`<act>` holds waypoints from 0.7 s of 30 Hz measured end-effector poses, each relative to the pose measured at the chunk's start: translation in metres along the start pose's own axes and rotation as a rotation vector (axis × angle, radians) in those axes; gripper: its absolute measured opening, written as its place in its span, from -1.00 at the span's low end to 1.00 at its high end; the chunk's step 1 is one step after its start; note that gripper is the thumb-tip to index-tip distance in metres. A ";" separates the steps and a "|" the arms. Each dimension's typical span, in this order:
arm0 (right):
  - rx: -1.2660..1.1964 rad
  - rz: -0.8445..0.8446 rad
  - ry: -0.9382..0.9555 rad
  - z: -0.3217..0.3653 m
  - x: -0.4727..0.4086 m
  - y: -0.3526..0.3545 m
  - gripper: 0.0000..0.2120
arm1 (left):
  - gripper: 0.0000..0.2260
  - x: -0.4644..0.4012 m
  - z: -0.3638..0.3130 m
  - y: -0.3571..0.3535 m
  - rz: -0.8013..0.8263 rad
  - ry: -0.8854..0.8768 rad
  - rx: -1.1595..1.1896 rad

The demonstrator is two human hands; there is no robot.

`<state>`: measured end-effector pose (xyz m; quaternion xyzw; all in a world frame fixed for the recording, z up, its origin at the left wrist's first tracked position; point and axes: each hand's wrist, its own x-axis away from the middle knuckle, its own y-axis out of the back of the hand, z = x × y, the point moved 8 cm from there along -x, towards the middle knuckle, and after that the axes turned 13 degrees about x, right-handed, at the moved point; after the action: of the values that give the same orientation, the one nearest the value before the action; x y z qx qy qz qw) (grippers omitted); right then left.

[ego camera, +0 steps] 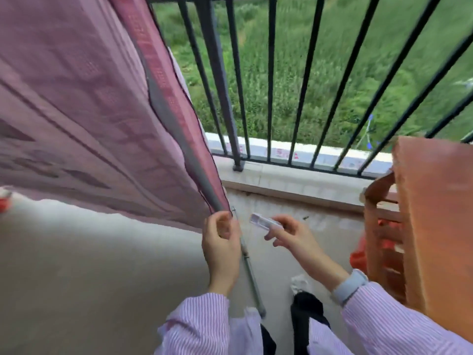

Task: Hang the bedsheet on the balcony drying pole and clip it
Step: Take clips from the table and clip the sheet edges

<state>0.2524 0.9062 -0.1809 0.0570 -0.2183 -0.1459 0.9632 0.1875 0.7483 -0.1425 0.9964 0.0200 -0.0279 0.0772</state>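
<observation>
One pink bedsheet (84,106) hanging left, its lower corner pinched by left hand (221,248), one clear clip (263,221) grasped in right hand (291,235) just right

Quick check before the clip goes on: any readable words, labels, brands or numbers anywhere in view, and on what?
None can be read.
Red marks on the white wall beyond the railing: too blurred to tell if they are writing.
Woven pattern on the pink bedsheet: blocks, no letters.
Clear clip in the right hand: no marking visible.
</observation>
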 end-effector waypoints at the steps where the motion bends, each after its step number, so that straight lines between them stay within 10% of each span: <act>1: -0.001 0.012 0.018 0.009 -0.009 0.000 -0.83 | -0.82 -0.008 -0.005 0.009 -0.103 -0.015 0.014; 12: 0.027 0.213 0.386 0.144 -0.079 -0.003 -0.76 | -0.77 -0.061 -0.073 0.023 -0.620 -0.160 0.050; 21: -0.154 0.370 0.446 0.177 -0.078 -0.024 -0.82 | -0.84 -0.023 -0.108 0.004 -0.571 -0.353 -0.303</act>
<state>0.1018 0.8994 -0.0570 -0.0262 0.0037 0.0322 0.9991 0.1702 0.7599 -0.0336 0.9078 0.2877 -0.2165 0.2153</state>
